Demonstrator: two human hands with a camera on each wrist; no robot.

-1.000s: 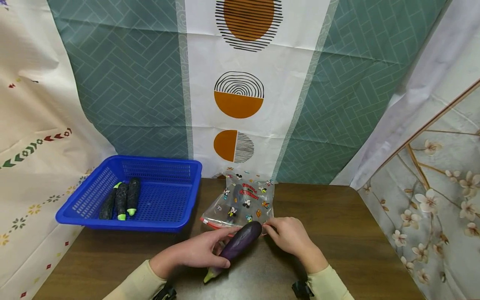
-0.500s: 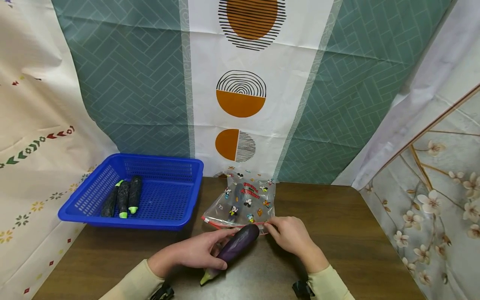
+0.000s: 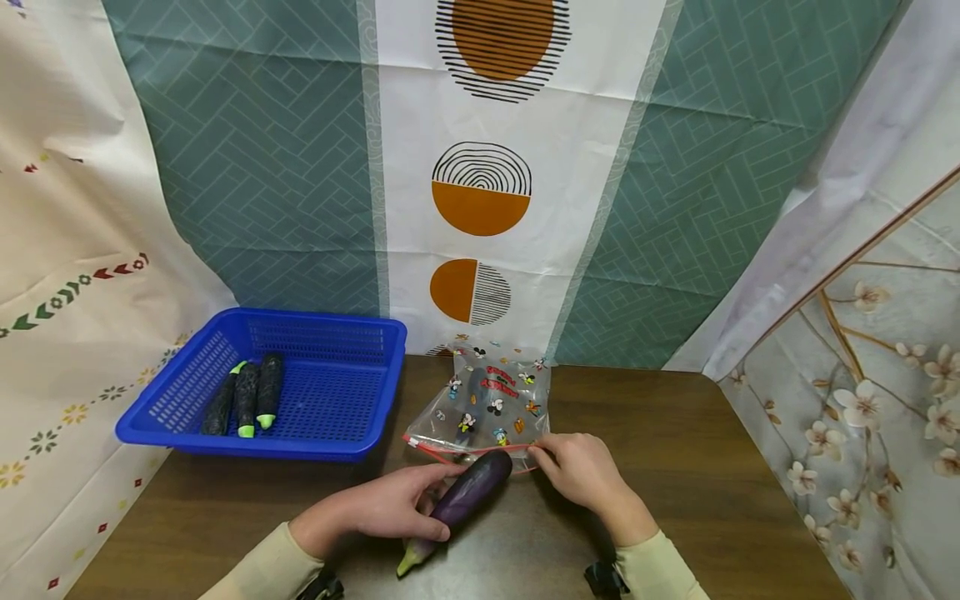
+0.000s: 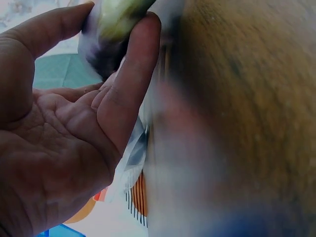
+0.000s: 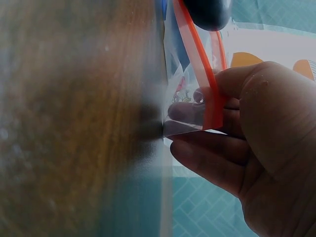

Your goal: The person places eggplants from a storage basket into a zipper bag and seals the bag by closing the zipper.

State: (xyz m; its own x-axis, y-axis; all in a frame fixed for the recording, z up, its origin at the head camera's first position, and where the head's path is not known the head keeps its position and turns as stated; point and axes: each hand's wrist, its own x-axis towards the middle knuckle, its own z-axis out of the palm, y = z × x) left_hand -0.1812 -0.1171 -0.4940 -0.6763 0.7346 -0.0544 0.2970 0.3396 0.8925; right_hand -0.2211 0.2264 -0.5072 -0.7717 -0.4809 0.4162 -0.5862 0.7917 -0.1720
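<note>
A purple eggplant [image 3: 474,490] with a pale green stem lies tilted in my left hand [image 3: 390,504], gripped between thumb and fingers. Its rounded end is at the mouth of a clear zip bag [image 3: 491,404] printed with cartoon figures. The bag lies flat, and a dark long shape shows through its plastic. My right hand [image 3: 583,471] pinches the right corner of the bag's red zip edge. In the right wrist view the thumb and fingers hold that red strip [image 5: 210,94], parted from the opposite strip. In the left wrist view the stem end [image 4: 116,22] sits between thumb and finger.
At the left stands a blue plastic basket [image 3: 330,450] with three dark zucchini [image 3: 246,400] having bright green ends. All this is on a brown wooden table [image 3: 675,467]. Patterned cloths [image 3: 300,167] hang behind and on both sides.
The left hand and eggplant have drawn slightly down and left, away from the bag's mouth. The red zip edge shows more and its sides stand further apart. The right hand stays at the corner.
</note>
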